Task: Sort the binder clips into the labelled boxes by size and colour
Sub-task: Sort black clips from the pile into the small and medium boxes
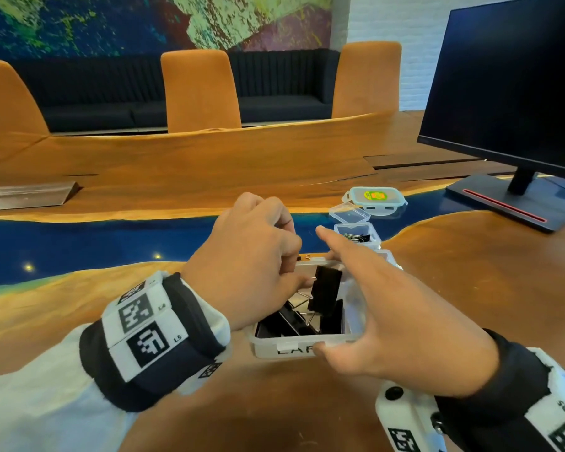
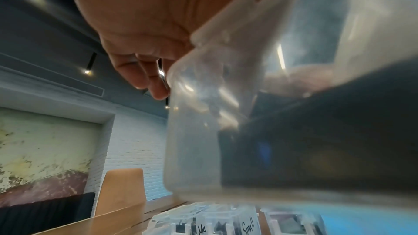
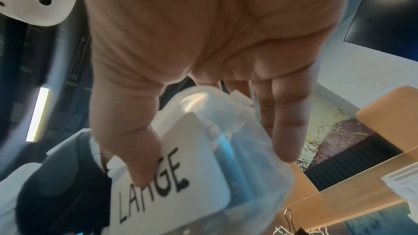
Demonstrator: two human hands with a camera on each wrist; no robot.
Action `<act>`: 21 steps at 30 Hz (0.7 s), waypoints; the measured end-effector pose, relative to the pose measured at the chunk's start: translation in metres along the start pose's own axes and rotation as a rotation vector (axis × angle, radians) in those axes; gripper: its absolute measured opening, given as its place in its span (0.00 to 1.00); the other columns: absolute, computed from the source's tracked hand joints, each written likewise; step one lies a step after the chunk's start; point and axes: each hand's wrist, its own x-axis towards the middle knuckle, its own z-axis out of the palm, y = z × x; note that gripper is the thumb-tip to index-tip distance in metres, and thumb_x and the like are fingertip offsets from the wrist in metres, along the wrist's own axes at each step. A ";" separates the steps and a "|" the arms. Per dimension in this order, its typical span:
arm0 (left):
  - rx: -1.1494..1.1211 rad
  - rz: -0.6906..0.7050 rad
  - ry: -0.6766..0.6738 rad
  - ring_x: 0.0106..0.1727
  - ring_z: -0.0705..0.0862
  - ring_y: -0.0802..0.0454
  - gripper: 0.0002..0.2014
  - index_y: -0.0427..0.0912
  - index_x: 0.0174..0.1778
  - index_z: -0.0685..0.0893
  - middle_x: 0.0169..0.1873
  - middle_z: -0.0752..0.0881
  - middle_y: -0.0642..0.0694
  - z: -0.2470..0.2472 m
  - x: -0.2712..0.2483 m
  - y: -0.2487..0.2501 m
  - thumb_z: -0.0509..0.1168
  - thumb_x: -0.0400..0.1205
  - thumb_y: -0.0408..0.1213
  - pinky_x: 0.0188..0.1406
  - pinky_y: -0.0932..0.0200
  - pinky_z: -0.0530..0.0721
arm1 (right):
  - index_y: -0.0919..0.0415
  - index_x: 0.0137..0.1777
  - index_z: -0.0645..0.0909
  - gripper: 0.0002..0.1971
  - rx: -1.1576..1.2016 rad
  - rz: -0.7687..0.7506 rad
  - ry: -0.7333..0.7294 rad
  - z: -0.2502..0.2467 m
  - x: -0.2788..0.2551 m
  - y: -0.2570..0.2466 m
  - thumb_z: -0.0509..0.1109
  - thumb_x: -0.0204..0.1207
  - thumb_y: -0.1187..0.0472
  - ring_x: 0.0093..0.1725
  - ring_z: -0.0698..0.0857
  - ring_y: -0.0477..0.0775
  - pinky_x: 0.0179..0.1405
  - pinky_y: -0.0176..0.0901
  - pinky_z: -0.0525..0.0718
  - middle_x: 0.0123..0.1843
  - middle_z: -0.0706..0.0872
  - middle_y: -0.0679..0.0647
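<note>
I see a black clip [image 1: 326, 286] standing upright in the LARGE box [image 1: 294, 349], its top above the rim, with more black clips [image 1: 294, 322] lying under it on the box floor. My left hand [image 1: 252, 265] reaches over the box's left rim, fingers curled and thumb and forefinger closed at the clip's wire handle; whether they actually pinch the wire I cannot tell, since the knuckles hide the tips. In the left wrist view the fingers [image 2: 144, 76] hang curled just beside the clear box wall [image 2: 192, 149].

My right hand [image 1: 388, 308] grips the box from the right: the thumb presses on the white label on the near wall, covering part of the word, and the straight fingers lie pressed together along the right wall. The right wrist view shows the label [image 3: 167, 181] reading LARGE under the thumb.

The box sits on the wooden table [image 1: 177, 164]. Just beyond it stands a small box [image 1: 356, 233] with its lid up and clips inside, and beyond that a lidded tub [image 1: 374, 199] with a yellow sticker. Far right of the box stands a dark monitor [image 1: 509, 86]. Across the table are orange chairs [image 1: 199, 89].
</note>
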 end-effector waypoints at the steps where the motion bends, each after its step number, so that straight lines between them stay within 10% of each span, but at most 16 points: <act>1: -0.003 0.002 0.004 0.62 0.69 0.52 0.20 0.55 0.25 0.77 0.50 0.76 0.58 0.000 0.000 0.000 0.75 0.74 0.60 0.62 0.48 0.70 | 0.29 0.83 0.33 0.62 -0.006 -0.003 0.008 -0.001 0.000 0.000 0.79 0.63 0.35 0.74 0.68 0.32 0.72 0.34 0.74 0.77 0.64 0.28; 6: 0.109 -0.050 -0.242 0.69 0.61 0.57 0.18 0.58 0.38 0.91 0.57 0.73 0.64 -0.001 0.001 0.000 0.63 0.81 0.65 0.68 0.53 0.62 | 0.30 0.84 0.33 0.63 -0.049 -0.015 0.019 -0.005 0.001 -0.001 0.80 0.62 0.35 0.68 0.75 0.38 0.66 0.35 0.80 0.73 0.69 0.30; 9: 0.019 -0.038 -0.221 0.68 0.65 0.57 0.19 0.55 0.31 0.87 0.55 0.75 0.63 -0.003 0.000 -0.006 0.66 0.80 0.62 0.71 0.50 0.66 | 0.29 0.83 0.35 0.61 -0.057 -0.021 0.023 -0.004 0.000 -0.001 0.79 0.62 0.34 0.70 0.72 0.37 0.68 0.37 0.79 0.73 0.67 0.30; 13: -0.188 -0.042 -0.003 0.52 0.75 0.62 0.12 0.55 0.37 0.81 0.46 0.79 0.60 -0.009 0.000 -0.012 0.72 0.78 0.57 0.53 0.65 0.75 | 0.29 0.83 0.37 0.59 -0.070 -0.042 0.030 -0.004 0.000 0.000 0.78 0.63 0.34 0.70 0.71 0.36 0.69 0.38 0.78 0.72 0.67 0.29; 16: -0.263 -0.134 -0.166 0.47 0.82 0.66 0.08 0.60 0.52 0.84 0.43 0.85 0.62 -0.009 0.008 -0.017 0.68 0.82 0.57 0.50 0.62 0.81 | 0.29 0.83 0.39 0.58 -0.079 -0.065 0.031 -0.005 0.001 -0.001 0.78 0.62 0.34 0.70 0.72 0.36 0.68 0.36 0.78 0.71 0.68 0.29; 21: -0.225 -0.173 -0.380 0.41 0.84 0.61 0.10 0.57 0.41 0.87 0.37 0.87 0.60 -0.002 0.016 -0.019 0.65 0.85 0.54 0.43 0.58 0.82 | 0.31 0.80 0.57 0.46 -0.143 -0.099 -0.034 -0.003 0.002 0.001 0.75 0.63 0.34 0.69 0.75 0.38 0.64 0.43 0.82 0.72 0.64 0.27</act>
